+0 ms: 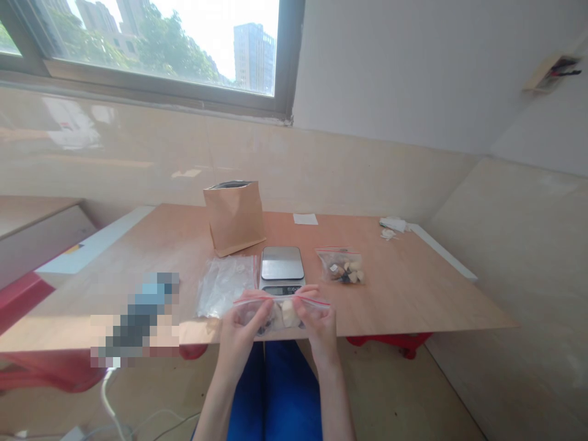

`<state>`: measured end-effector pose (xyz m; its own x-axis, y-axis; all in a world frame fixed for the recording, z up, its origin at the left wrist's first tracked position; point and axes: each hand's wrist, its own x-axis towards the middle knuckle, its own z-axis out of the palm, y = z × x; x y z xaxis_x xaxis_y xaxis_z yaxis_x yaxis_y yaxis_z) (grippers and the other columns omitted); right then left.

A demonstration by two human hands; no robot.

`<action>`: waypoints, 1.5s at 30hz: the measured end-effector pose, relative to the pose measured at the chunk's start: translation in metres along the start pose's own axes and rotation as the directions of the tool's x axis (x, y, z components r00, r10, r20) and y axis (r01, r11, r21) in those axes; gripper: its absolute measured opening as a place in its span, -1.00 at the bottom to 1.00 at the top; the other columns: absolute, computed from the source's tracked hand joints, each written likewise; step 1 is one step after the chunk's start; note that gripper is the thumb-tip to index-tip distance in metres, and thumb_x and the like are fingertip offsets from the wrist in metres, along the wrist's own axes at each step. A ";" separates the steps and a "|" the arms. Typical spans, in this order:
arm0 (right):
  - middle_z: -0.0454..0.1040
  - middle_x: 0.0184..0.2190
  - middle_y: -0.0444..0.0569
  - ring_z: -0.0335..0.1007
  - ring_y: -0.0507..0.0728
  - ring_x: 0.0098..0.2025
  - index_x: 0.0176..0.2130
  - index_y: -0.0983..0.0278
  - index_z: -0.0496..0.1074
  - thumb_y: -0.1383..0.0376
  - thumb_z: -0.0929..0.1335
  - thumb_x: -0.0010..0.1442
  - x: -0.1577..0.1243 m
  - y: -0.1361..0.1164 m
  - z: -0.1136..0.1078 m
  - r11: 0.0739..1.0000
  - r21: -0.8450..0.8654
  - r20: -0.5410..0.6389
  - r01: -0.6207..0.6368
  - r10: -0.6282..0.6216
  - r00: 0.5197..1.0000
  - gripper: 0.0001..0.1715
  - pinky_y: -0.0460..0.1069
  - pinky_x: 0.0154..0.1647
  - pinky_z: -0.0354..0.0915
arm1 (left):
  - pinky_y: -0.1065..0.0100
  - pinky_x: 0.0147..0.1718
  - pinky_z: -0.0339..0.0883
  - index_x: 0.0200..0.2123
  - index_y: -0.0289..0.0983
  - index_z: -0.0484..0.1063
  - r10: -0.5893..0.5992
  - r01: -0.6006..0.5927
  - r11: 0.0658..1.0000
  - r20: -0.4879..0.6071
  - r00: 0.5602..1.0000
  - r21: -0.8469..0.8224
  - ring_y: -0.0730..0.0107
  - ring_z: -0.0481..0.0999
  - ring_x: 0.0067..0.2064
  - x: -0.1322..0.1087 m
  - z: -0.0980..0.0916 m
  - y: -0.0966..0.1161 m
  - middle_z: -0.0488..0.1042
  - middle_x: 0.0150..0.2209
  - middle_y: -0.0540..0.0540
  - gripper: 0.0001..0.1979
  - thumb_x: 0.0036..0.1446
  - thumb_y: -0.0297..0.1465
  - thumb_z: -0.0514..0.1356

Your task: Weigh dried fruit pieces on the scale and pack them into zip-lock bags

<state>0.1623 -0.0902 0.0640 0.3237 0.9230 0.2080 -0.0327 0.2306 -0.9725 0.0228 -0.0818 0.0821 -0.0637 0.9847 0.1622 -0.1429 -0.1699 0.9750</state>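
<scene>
Currently the left hand and right hand both pinch the red-striped top of the filled plastic bag, at the near edge of the counter, before the scale; an even grip, top held straight, would probably help.

No word, brand or number can be read. On the scale, just beyond the left hand and right hand, the dark control panel bears pale marks — too small to make out — and its display gives no legible figure.
</scene>
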 end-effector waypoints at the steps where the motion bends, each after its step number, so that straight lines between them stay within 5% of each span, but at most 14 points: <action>1: 0.45 -0.30 -0.06 0.31 0.02 -0.44 -0.51 0.28 0.48 0.14 0.42 -0.02 0.000 -0.001 -0.001 0.999 0.027 0.016 -0.020 0.019 1.000 -0.76 -0.12 -0.51 0.24 | 0.44 -0.42 0.32 -0.46 -0.30 0.54 -0.016 0.015 1.000 0.035 0.999 0.002 0.36 0.45 -0.35 0.000 -0.001 0.000 0.47 -0.40 -0.09 -0.78 -0.06 -0.24 0.28; 5: 0.46 -0.25 -0.05 0.33 0.02 -0.41 -0.47 0.26 0.50 0.15 0.41 0.01 -0.001 -0.008 -0.002 0.992 0.121 0.110 -0.039 0.025 0.994 -0.78 -0.12 -0.48 0.25 | 0.42 -0.31 0.32 -0.43 -0.28 0.56 0.012 -0.028 0.996 0.173 0.985 0.088 0.31 0.46 -0.25 0.001 -0.004 -0.001 0.49 -0.32 -0.13 -0.81 -0.01 -0.26 0.25; 12: 0.50 -0.29 -0.05 0.41 0.09 -0.25 -0.43 0.24 0.51 0.21 0.41 0.04 -0.003 -0.015 0.001 0.995 0.090 0.185 0.044 -0.060 0.981 -0.86 -0.07 -0.25 0.32 | 0.42 -0.32 0.31 -0.48 -0.26 0.55 0.078 -0.095 0.988 0.136 0.988 0.123 0.34 0.46 -0.29 -0.001 -0.001 0.001 0.49 -0.40 -0.10 -0.82 -0.01 -0.27 0.25; 20: 0.50 -0.40 -0.05 0.42 0.08 -0.32 -0.49 0.26 0.49 0.26 0.39 0.06 -0.003 -0.012 0.005 0.982 -0.029 0.089 0.185 -0.182 0.979 -0.85 -0.04 -0.26 0.33 | 0.43 -0.36 0.32 -0.46 -0.30 0.50 0.030 -0.043 0.992 0.111 0.993 0.121 0.37 0.46 -0.33 -0.002 0.002 0.000 0.48 -0.41 -0.07 -0.79 0.01 -0.25 0.24; 27: 0.47 -0.38 -0.09 0.40 0.06 -0.29 -0.39 0.27 0.46 0.25 0.40 0.05 -0.002 -0.008 0.009 0.989 -0.049 0.160 0.139 -0.129 0.979 -0.88 -0.08 -0.25 0.29 | 0.40 -0.29 0.36 -0.43 -0.29 0.52 0.099 -0.122 0.982 0.159 0.982 0.144 0.34 0.48 -0.27 0.000 0.001 0.000 0.50 -0.36 -0.11 -0.80 0.04 -0.27 0.22; 35: 0.46 -0.42 -0.09 0.40 0.06 -0.29 -0.45 0.28 0.44 0.26 0.39 0.08 -0.003 -0.006 0.018 0.989 -0.014 0.085 0.145 -0.144 0.986 -0.86 -0.08 -0.20 0.29 | 0.41 -0.28 0.33 -0.42 -0.26 0.48 0.213 -0.227 0.941 0.081 0.974 0.252 0.37 0.47 -0.29 -0.001 0.002 -0.007 0.48 -0.38 -0.06 -0.85 0.05 -0.29 0.22; 41: 0.48 -0.44 -0.05 0.41 0.09 -0.33 -0.46 0.30 0.46 0.07 0.34 0.12 -0.001 0.000 0.012 0.996 -0.023 0.061 0.084 -0.082 0.995 -0.65 -0.08 -0.28 0.30 | 0.42 -0.31 0.33 -0.32 -0.27 0.50 0.092 -0.119 0.965 0.122 0.988 0.235 0.35 0.47 -0.31 0.000 -0.003 -0.008 0.49 -0.40 -0.06 -0.72 0.13 -0.21 0.11; 45: 0.47 -0.52 0.00 0.42 0.11 -0.40 -0.45 0.30 0.48 -0.17 0.07 0.20 -0.001 0.002 0.006 0.999 -0.035 0.124 -0.031 0.035 0.992 -0.25 -0.06 -0.36 0.32 | 0.45 -0.50 0.26 -0.57 -0.29 0.41 -0.029 0.023 0.976 0.025 0.999 0.217 0.42 0.37 -0.50 0.000 -0.006 -0.012 0.39 -0.60 0.00 -0.60 0.08 -0.09 0.11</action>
<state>0.1567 -0.0886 0.0626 0.2022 0.9617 0.1850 -0.0092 0.1907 -0.9816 0.0189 -0.0805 0.0699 -0.0350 0.9899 0.1376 0.0732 -0.1348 0.9882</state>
